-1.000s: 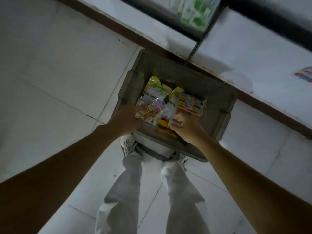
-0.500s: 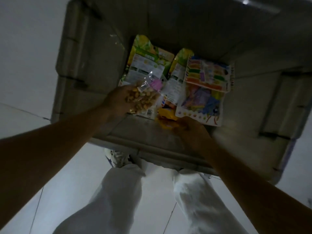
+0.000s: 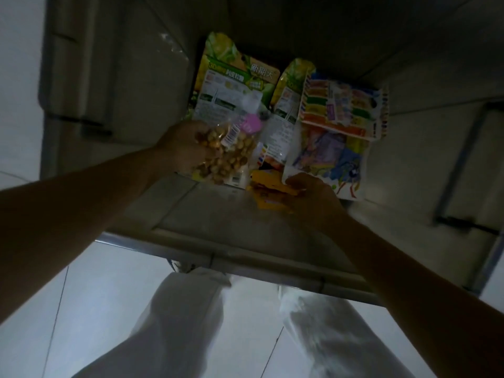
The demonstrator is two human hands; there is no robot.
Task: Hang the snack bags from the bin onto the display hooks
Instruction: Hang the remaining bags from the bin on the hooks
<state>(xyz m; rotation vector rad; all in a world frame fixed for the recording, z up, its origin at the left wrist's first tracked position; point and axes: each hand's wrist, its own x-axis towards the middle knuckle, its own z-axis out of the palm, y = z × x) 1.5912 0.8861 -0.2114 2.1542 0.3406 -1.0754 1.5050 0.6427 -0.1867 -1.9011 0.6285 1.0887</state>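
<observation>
Grey bin (image 3: 191, 214) on pale tiled floor (image 3: 81, 309); left hand (image 3: 181, 148) clutching nut bag (image 3: 226, 154), right hand (image 3: 313, 197) gripping yellow bag (image 3: 268, 186).

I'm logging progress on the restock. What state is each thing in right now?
Left hand: closed around the clear nut bag.
Right hand: gripping the yellow bag.
Green bags: lying in the bin.
Colourful bags: lying stacked.
Bin: open, still holding snacks.
</observation>
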